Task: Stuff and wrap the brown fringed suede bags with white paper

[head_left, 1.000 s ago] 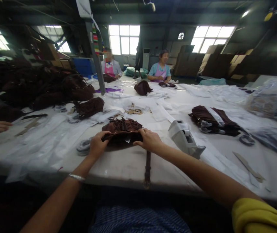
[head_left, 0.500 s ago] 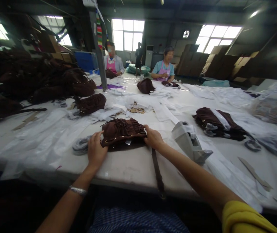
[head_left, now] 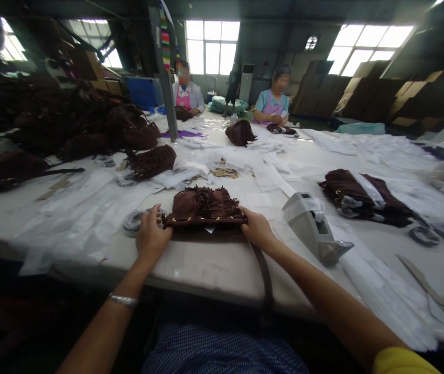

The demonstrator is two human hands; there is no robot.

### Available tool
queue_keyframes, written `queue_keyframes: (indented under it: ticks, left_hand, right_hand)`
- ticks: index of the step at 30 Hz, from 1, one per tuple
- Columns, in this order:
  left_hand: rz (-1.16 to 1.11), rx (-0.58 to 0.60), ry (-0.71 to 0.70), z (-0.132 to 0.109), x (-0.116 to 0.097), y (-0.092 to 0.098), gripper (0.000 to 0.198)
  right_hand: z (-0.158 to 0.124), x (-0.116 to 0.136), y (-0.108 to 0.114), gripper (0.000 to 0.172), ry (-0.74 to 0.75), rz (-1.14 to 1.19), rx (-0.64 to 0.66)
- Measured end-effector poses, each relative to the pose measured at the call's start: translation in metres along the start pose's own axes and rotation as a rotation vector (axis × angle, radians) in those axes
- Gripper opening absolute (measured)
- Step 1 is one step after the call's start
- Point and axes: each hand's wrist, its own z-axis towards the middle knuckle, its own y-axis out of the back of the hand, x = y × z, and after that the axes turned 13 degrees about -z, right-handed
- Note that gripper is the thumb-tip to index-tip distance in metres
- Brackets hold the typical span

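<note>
A dark brown fringed drawstring bag (head_left: 206,210) with brass eyelets lies in front of me on the white table, its eyelet edge facing me. At its left end is my left hand (head_left: 152,236), the thumb near the bag's corner and the fingers apart just left of it. My right hand (head_left: 258,228) pinches the opposite corner, its fingertips partly hidden behind the bag. From beside that hand a brown strap (head_left: 265,275) hangs over the table's front edge. A small white tag (head_left: 209,229) shows under the eyelet edge. A grey coil in clear plastic (head_left: 131,222) sits behind my left fingers.
To the right stand a grey tape dispenser (head_left: 315,228) and folded brown bags (head_left: 364,197). Scissors (head_left: 426,283) lie nearer. Clear plastic sleeves (head_left: 77,218) cover the left side, before a heap of brown bags (head_left: 101,119). Two co-workers (head_left: 272,104) sit across the table.
The view has shifted, so the scene sits differently. The bag's eyelet edge looks straighter between my hands. My left fingers have come off the bag's left end. The strap has swung right.
</note>
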Motion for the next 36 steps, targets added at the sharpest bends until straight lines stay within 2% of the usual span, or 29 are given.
queue_keyframes:
  ticks: [3, 5, 7, 9, 12, 15, 18, 20, 23, 26, 29, 33, 36]
  left_hand:
    - [-0.350, -0.105, 0.187, 0.002, 0.010, -0.018, 0.054]
    - [-0.439, -0.160, 0.200, 0.003, 0.012, -0.026, 0.047]
    - [-0.432, -0.162, 0.173, 0.002, 0.011, -0.026, 0.049]
    - [-0.321, -0.096, 0.095, -0.001, 0.008, -0.019, 0.054]
    - [-0.029, 0.078, -0.058, -0.006, 0.003, -0.001, 0.057]
    - [0.213, 0.209, -0.056, -0.012, -0.003, 0.012, 0.061]
    - [0.448, 0.243, -0.060, -0.019, -0.014, 0.019, 0.068]
    - [0.563, 0.205, -0.152, -0.023, -0.025, 0.021, 0.068]
    - [0.579, 0.217, -0.398, -0.025, -0.039, 0.017, 0.069]
    - [0.448, 0.410, -0.549, -0.020, -0.042, 0.005, 0.075]
    - [0.370, 0.522, -0.539, -0.015, -0.033, -0.007, 0.076]
    - [0.399, 0.483, -0.512, -0.019, -0.022, -0.013, 0.074]
    - [0.420, 0.457, -0.485, -0.024, -0.020, -0.015, 0.071]
  right_hand:
    - [-0.001, 0.010, -0.013, 0.061, 0.028, 0.271, -0.094]
    - [-0.001, 0.015, -0.019, 0.064, 0.037, 0.376, -0.128]
    - [-0.003, 0.016, -0.021, 0.071, 0.044, 0.368, -0.127]
    - [-0.006, 0.013, -0.018, 0.077, 0.034, 0.268, -0.097]
    - [-0.015, 0.007, -0.013, 0.078, -0.013, 0.063, -0.018]
    - [-0.027, 0.004, -0.008, 0.078, 0.030, 0.009, 0.013]
    - [-0.039, 0.004, -0.002, 0.075, 0.126, 0.088, -0.077]
    - [-0.045, 0.006, 0.003, 0.063, 0.165, 0.144, -0.178]
    - [-0.045, 0.009, 0.011, 0.025, 0.213, 0.234, -0.229]
    - [-0.034, 0.013, 0.014, 0.021, 0.228, 0.214, -0.130]
    - [-0.022, 0.016, 0.017, 0.012, 0.305, 0.035, 0.005]
    - [-0.020, 0.019, 0.023, 0.013, 0.455, -0.262, 0.086]
    - [-0.026, 0.018, 0.023, 0.017, 0.444, -0.363, 0.046]
